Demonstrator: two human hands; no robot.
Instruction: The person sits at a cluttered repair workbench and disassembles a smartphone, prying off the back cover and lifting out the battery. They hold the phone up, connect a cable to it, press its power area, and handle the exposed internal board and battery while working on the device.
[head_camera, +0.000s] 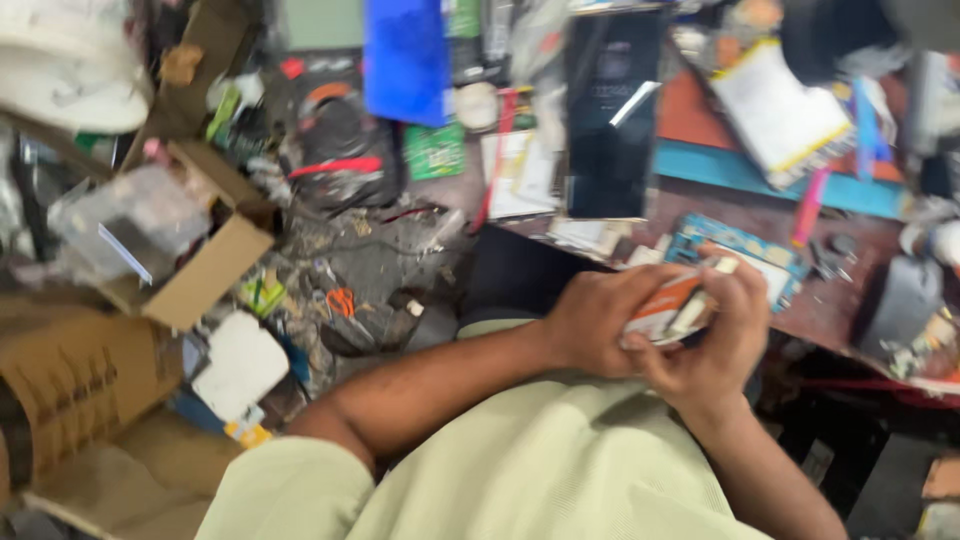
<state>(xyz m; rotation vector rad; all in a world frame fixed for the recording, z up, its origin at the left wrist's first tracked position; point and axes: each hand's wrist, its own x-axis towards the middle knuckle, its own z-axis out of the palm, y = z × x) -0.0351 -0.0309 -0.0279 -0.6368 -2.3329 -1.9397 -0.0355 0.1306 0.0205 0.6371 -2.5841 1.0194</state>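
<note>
Both my hands meet close to my chest over a small flat orange and white packet (668, 305). My left hand (596, 318) wraps it from the left side. My right hand (712, 335) grips it from the right, fingers curled over its upper edge. The picture is blurred, so I cannot make out the packet's details. Just beyond my hands lies a blue flat board (735, 245) on the cluttered workbench (830, 300).
A large dark flat panel (612, 110) stands on the bench behind a blue sheet (405, 60). Open cardboard boxes (205, 260) and plastic bags pile up at the left. Small parts, tools and cables litter the floor (370, 270) between them.
</note>
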